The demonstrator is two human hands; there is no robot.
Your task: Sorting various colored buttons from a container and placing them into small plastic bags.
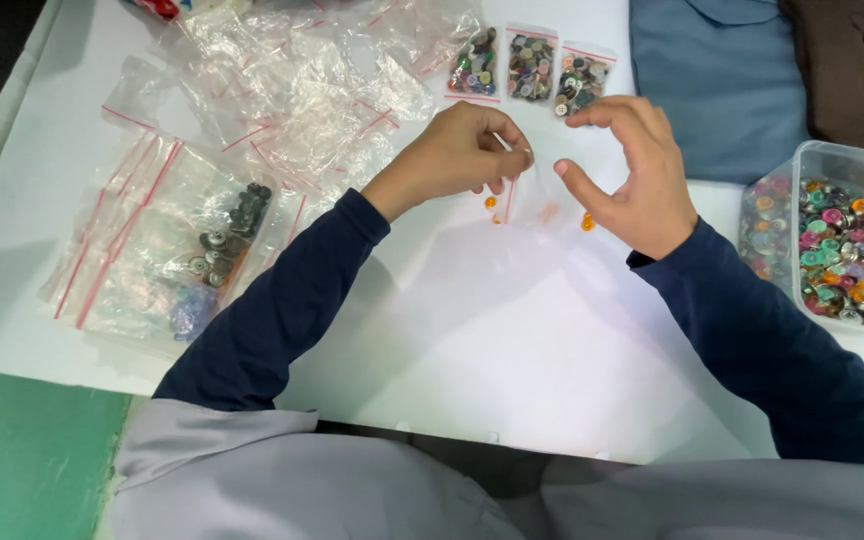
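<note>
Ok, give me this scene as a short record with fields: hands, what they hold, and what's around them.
left hand: pinches top of small clear bag
right hand: fingers curled beside bag, nothing gripped
orange buttons: few, under the hands
filled bags: three, in a row behind hands
tub: mixed buttons, at right
empty bags: heap at left
table: white

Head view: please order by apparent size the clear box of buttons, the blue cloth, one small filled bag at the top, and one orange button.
1. blue cloth, cut off by the frame
2. clear box of buttons, also cut off
3. small filled bag
4. orange button
</note>
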